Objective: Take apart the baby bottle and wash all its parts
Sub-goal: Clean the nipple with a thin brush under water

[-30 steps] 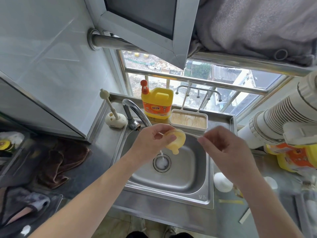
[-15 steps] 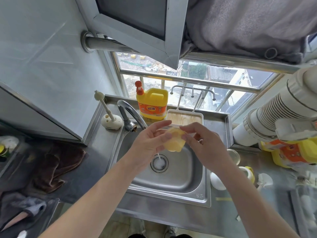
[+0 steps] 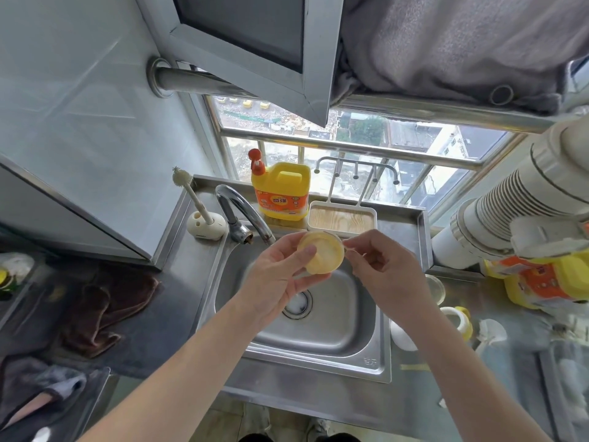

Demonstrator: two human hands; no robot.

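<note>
Brush [image 3: 204, 215] stands in its holder at the sink's left corner. Left hand [image 3: 277, 275] grips a yellow bottle part [image 3: 322, 255] over the sink [image 3: 350, 317], just below the tap [image 3: 242, 212] spout, with the thumb on its rim and the fingers curled beneath. Right hand [image 3: 385, 269] pinches the part's right edge. On the desk [image 3: 424, 387] to the right lie a white piece [image 3: 402, 339] and a yellow-white piece [image 3: 456, 320], apart. Assessment: disassembly appears largely done; this part is in washing, the others pending.
</note>
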